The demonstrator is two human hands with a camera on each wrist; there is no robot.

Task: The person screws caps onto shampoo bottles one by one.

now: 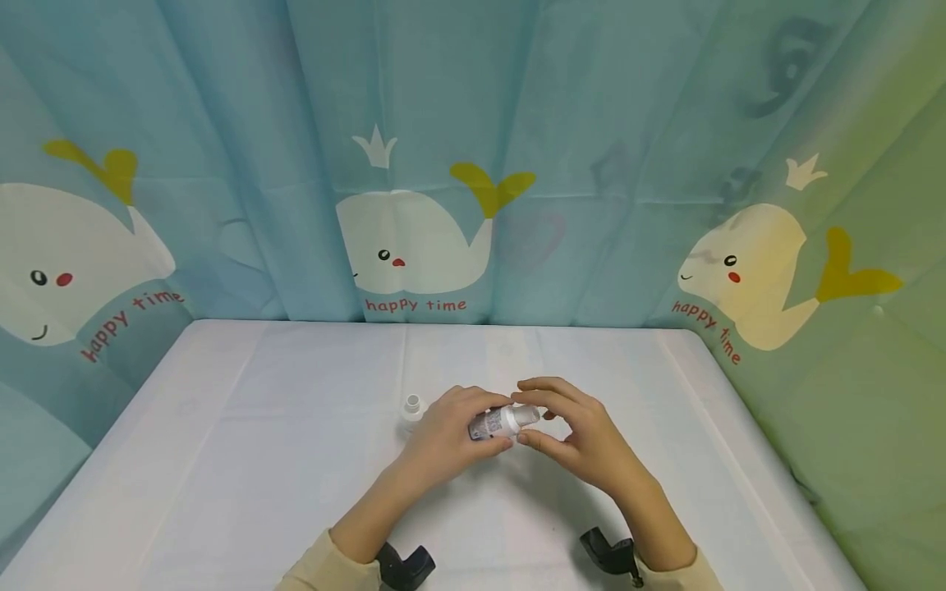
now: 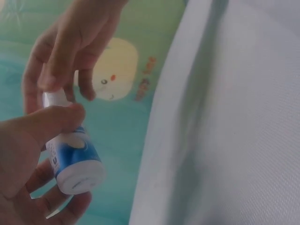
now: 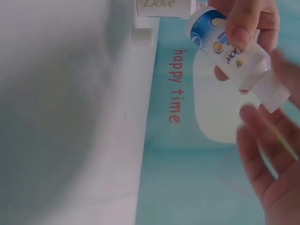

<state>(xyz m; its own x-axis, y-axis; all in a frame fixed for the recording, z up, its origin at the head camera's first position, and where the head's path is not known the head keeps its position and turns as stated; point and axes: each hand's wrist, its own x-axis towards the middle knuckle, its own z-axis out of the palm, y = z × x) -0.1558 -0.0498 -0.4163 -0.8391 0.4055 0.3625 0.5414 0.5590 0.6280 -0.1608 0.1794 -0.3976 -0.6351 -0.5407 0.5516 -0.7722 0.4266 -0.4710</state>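
A small white-and-blue Dove bottle point(image 1: 493, 423) lies tilted in my left hand point(image 1: 451, 427), which grips it around the body with thumb and fingers. Its capped end point(image 3: 271, 91) points toward my right hand point(image 1: 580, 431). The right fingers are spread around that cap, with gaps showing and some blur in the right wrist view. In the left wrist view the bottle's round base point(image 2: 82, 177) faces the camera, and the right hand point(image 2: 77, 44) partly covers the cap. Behind my left hand stands a second white bottle point(image 1: 411, 408) with an uncapped neck; its Dove label point(image 3: 161, 5) shows in the right wrist view.
A white-covered table point(image 1: 259, 443) spreads beneath both hands. Blue-green curtains point(image 1: 591, 98) with printed whales hang along its back and sides. Black wrist mounts point(image 1: 405, 566) show near the sleeves at the front.
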